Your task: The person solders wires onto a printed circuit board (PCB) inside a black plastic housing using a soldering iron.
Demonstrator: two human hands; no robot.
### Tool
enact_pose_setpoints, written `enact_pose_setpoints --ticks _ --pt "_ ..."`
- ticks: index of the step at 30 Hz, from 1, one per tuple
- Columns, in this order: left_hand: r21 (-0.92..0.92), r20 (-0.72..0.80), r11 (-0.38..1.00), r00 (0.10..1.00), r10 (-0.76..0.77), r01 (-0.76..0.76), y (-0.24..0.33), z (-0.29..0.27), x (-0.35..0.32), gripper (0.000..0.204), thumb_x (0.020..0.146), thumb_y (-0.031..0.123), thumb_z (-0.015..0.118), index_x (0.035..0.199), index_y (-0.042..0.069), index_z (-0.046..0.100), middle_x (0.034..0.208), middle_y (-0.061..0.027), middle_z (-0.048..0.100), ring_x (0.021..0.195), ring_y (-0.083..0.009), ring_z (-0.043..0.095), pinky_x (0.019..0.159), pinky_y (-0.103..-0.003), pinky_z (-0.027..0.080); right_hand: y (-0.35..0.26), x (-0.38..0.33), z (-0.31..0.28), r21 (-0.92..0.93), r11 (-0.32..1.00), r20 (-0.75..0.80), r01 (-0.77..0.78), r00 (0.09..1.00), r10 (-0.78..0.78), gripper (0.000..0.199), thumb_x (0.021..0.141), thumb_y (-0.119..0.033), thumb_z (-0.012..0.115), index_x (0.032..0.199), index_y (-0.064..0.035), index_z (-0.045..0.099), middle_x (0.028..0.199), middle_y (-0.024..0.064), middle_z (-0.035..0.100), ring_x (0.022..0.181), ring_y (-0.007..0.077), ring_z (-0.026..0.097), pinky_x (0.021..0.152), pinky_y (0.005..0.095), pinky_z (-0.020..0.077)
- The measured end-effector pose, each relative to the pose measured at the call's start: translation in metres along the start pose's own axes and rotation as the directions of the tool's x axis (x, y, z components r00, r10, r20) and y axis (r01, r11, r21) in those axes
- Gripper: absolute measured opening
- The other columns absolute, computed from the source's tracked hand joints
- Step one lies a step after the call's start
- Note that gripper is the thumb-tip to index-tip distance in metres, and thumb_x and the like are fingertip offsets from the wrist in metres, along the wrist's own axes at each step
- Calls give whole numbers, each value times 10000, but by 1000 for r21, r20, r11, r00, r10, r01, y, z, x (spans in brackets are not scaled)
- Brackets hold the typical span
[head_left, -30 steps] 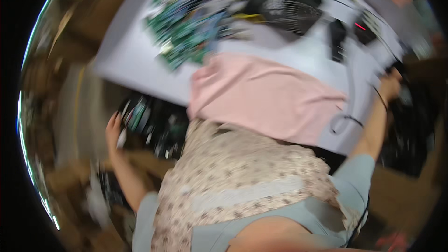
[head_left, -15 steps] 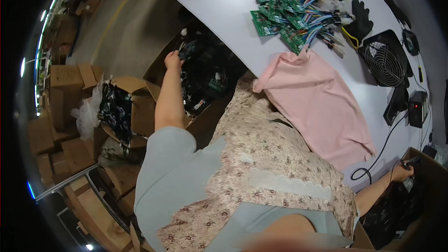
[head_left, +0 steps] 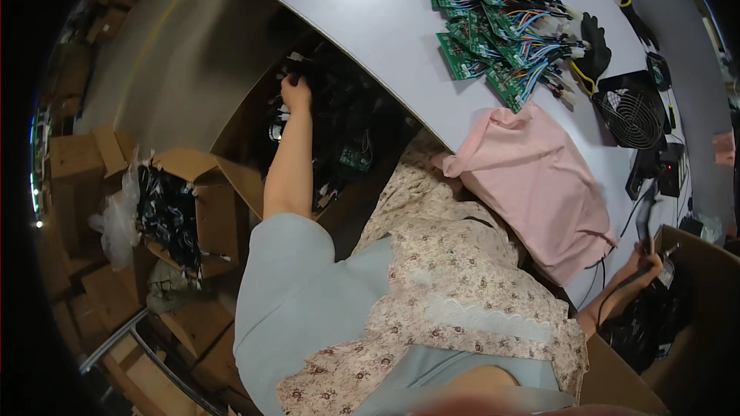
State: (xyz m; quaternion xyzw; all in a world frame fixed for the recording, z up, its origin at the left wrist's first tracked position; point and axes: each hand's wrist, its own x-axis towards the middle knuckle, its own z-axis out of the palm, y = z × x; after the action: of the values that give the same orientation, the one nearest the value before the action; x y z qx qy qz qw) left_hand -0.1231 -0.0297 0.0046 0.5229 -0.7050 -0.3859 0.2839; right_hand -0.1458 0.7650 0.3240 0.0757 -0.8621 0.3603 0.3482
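Observation:
My left hand [head_left: 296, 94] reaches into a carton [head_left: 237, 160] beside the table, among dark cables with white connectors. Its fingers are curled; what they hold, if anything, is lost in the dark wiring. A green circuit board [head_left: 354, 157] lies in the same carton. Over at the right, my right hand [head_left: 644, 263] is closed around a dark, elongated handheld tool [head_left: 646, 219], blurred by motion and of a kind I cannot make out. That hand is above another carton [head_left: 701, 266] containing black plastic bags [head_left: 640, 325].
On the white table [head_left: 347, 8] lie several wired green circuit boards [head_left: 482, 35], a pink cloth [head_left: 536, 185], a black glove [head_left: 592, 50], a fan with a round grille [head_left: 634, 112] and a black box with a red light [head_left: 669, 169]. An open carton of black cables [head_left: 171, 208] stands left.
My left hand has shifted slightly within the carton, and the green board near it is no longer visible. My right hand has risen a little, the dark tool now pointing upward. The view has turned slightly.

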Motion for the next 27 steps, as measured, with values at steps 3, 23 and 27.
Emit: enact_pose_setpoints --ticks 3,23,27 --pt "-11 15 980 980 200 -200 8 -11 -55 350 871 137 683 1204 36 646 1107 -161 655 1052 -318 621 950 -424 486 -32 -27 39 -44 994 28 -97 995 98 291 910 142 606 967 -47 393 1171 289 687 1014 254 670 907 356 555" --pt "-293 273 253 172 946 -922 387 39 -136 268 859 139 742 1121 102 701 1151 -118 670 1130 -323 618 952 -425 490 -48 -69 119 419 893 369 -166 929 -1 311 863 56 665 1012 -61 418 1282 289 648 1131 274 663 952 328 503" --pt "-233 454 345 211 866 -909 419 105 -64 338 875 262 761 1172 111 703 1169 -138 679 1120 -326 644 965 -422 504 -61 -56 121 230 971 328 -63 944 -17 334 853 96 657 999 -80 413 1327 297 625 1077 255 691 799 258 510"
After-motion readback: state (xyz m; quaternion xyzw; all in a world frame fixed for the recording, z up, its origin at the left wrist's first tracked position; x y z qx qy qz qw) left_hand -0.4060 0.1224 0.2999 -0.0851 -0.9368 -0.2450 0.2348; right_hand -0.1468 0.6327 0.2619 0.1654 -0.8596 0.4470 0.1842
